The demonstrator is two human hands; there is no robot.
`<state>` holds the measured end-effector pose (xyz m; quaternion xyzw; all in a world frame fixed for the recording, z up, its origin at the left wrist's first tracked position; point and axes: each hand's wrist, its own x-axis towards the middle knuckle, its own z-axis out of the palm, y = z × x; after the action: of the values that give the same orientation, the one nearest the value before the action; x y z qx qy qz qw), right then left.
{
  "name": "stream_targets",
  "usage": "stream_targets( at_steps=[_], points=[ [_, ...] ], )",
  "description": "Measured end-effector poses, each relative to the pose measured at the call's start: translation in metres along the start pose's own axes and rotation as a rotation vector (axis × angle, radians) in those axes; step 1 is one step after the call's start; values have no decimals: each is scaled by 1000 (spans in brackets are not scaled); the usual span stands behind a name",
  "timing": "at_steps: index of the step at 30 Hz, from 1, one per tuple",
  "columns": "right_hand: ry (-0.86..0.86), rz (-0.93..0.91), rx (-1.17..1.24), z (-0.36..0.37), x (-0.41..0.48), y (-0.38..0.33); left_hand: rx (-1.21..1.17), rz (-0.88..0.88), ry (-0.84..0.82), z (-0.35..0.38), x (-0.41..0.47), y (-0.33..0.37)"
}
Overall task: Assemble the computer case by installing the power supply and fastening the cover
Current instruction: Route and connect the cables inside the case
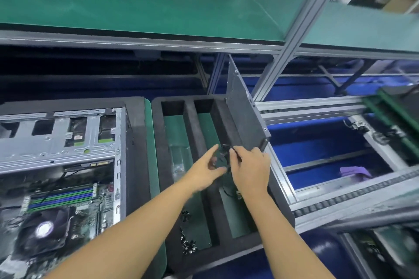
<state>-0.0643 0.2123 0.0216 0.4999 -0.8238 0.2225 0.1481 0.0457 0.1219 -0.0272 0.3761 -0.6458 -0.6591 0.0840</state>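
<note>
Right hand (251, 170) grip: thumb and forefinger pinch a thin black wire (235, 154), lifting it above the foam tray (156, 142). Left hand (204, 172) grip: index finger and thumb are spread on either side of a small dark part (218, 162) at the end of the wire. Motion blur hides whether they hold it. Judged from this, one hand steadies the part while the other draws the lead free for routing.

Loose black screws (188, 244) lie at the near end of the tray's left compartment, within reach for the fastening step. The tray sits on the green bench (152, 165), and its foam dividers keep parts separated.

Beyond the hands, the side cover (242, 115) stands on edge in the tray's right-hand slot. It is out of the way and not yet fitted.

To the left, the computer case (56, 142) lies on its side with the open face up. This exposes the motherboard (90, 199) and the CPU cooler (45, 231) for access from above. No power supply can be identified, either in the case or in the tray.

Farthest back, a green-matted shelf (136, 7) spans the aluminium frame.
</note>
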Motion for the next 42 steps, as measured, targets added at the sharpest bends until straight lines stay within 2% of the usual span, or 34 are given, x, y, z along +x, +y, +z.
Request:
stream_targets(
  at_steps=[2,4,8,11,13,15,18,21,25,27,29,33,36,39,42],
  points=[
    [-51,35,137,-11,2,-9,20,27,71,0,-1,4],
    [-106,155,267,-19,3,-15,16,35,123,-1,-5,10],
    [-113,293,447,-40,14,-32,-202,-106,268,-12,-19,15],
    [-193,385,673,-52,23,-45,-34,-129,368,-40,-37,22],
    [-277,488,966,-57,27,-55,-18,-77,406,-58,-47,34],
    [-389,551,1284,-59,29,-70,-161,22,385,-75,-57,51],
    [-549,558,1599,-59,29,-104,-415,202,261,-102,-83,68],
    [-698,516,1794,-60,29,-142,-525,315,154,-131,-114,64],
    [-868,442,1971,-57,27,-187,-595,355,80,-172,-158,49],
    [-917,419,2009,-53,25,-208,-538,338,135,-193,-178,41],
    [-891,501,1974,-46,22,-227,-411,308,264,-211,-192,31],
    [-713,720,1592,-20,5,-259,-173,182,494,-235,-215,0],
    [-693,746,1465,-5,-15,-279,-116,176,519,-243,-227,-20],
    [-649,713,1494,4,-30,-293,-29,193,552,-247,-231,-30],
    [-614,636,1393,11,-44,-302,-132,138,556,-246,-230,-40]
  ],
)
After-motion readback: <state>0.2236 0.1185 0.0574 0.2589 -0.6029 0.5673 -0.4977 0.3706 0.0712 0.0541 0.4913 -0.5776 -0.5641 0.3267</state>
